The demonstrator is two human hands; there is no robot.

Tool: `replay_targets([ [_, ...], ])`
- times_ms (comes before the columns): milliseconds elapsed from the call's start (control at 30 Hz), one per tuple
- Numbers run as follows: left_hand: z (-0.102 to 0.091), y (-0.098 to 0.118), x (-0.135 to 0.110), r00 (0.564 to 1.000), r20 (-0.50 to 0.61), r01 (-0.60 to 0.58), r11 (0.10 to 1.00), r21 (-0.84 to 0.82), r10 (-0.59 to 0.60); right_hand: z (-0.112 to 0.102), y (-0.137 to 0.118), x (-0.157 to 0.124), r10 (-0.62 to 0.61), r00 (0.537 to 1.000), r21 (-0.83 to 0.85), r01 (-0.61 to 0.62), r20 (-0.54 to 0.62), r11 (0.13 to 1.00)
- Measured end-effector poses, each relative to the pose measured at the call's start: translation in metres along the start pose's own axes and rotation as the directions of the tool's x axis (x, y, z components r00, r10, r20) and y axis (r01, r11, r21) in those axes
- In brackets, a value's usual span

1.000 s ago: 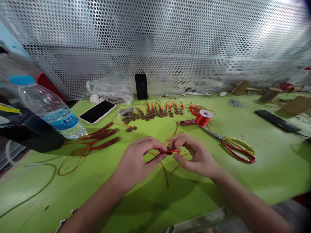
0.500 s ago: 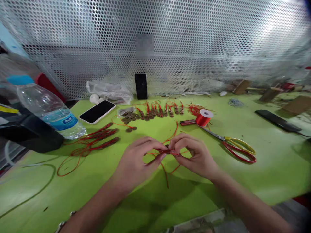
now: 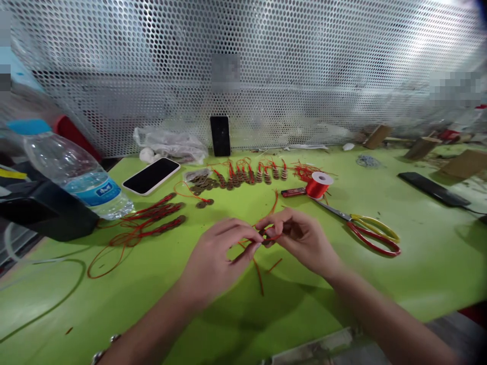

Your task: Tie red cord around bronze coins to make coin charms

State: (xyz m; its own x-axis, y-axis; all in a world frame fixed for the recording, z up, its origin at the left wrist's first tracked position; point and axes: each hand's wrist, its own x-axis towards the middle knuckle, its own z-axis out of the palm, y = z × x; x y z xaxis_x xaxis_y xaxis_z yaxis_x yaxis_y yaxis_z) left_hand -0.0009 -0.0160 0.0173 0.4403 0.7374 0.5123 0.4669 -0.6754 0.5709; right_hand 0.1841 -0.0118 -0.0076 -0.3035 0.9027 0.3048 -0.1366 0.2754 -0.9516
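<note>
Between my hands, just over the green table, is a dark round coin with red cord at it. My left hand pinches the left side of the piece with thumb and index finger. From the right, my right hand is closed on the coin and cord, its fingertips partly covering them. Loose red cord ends trail on the table below. Beyond my hands, several strung coin bundles stand in a row, and a small pair of coins on cord lies to the left.
Red-and-yellow-handled scissors, a red thread spool and a red lighter lie to the right. At left are corded coin strings, a phone and a water bottle. A second phone leans against the mesh wall.
My right fingers have shifted their grip around the coin and cord, and the coin has turned and moved slightly right. My left hand keeps its pinch, slightly lower.
</note>
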Motion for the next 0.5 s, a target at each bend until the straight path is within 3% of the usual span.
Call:
replay_targets([
  [300, 0.0056, -0.0007, -0.0004, 0.981, -0.071, -0.174, 0.978, 0.116, 0.183, 0.0032, -0.0005, 0.0033, 0.082, 0.997, 0.167, -0.081, -0.002, 0.983],
  [500, 0.0046, -0.0016, -0.0022, 0.965, -0.117, -0.207, 0.958, 0.201, 0.233, 0.0035, 0.0032, 0.0036, 0.065, 0.998, 0.117, -0.063, -0.018, 0.991],
])
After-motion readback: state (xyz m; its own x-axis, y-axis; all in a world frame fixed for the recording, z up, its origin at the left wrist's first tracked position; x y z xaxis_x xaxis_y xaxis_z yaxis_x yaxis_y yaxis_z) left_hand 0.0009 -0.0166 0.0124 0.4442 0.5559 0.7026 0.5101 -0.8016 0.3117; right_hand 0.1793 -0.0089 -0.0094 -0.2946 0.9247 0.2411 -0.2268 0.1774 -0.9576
